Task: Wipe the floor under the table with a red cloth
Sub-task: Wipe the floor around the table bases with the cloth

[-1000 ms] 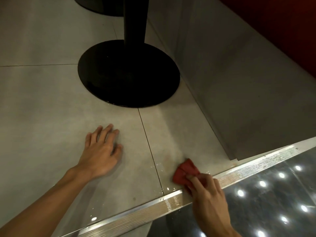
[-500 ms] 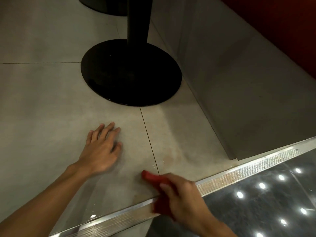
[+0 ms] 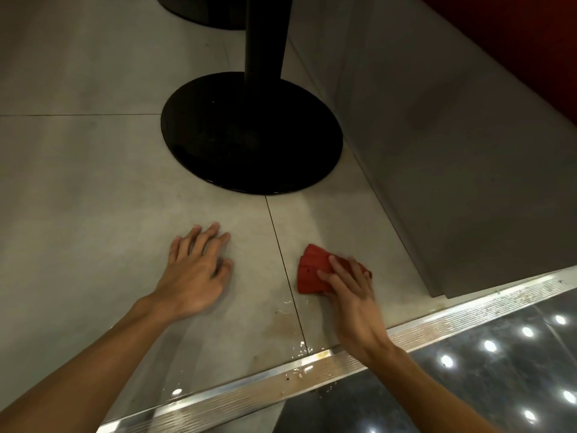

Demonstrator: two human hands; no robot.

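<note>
Your right hand (image 3: pixel 352 295) is laid on the red cloth (image 3: pixel 312 273), fingers stretched out fairly straight and pressing it flat to the floor (image 3: pixel 93 198) rather than gripping it. The left part of the cloth sticks out from under your fingers, bunched into a few folds. The cloth sits on your side of the round black table base (image 3: pixel 249 135), a bit to the right of its middle and well clear of its rim. It's just right of the grout line (image 3: pixel 274 232) that runs from the base toward you. Your left hand (image 3: pixel 193 273) is on the other side of that line, also on your side of the base, palm down on the tile with the fingers loose and slightly spread, holding nothing. Between the base and you, past both hands, there's a brownish smudge (image 3: pixel 281 326) with some pale specks around it. Nearer you than that, a ribbed metal strip (image 3: pixel 249 392) crosses the floor, and the shiny dark floor (image 3: pixel 468 385) beyond it reflects small lights. Right of the base there's a grey panel (image 3: pixel 452 151) standing on the floor, and the black post (image 3: pixel 263 35) rises straight up from the base.
</note>
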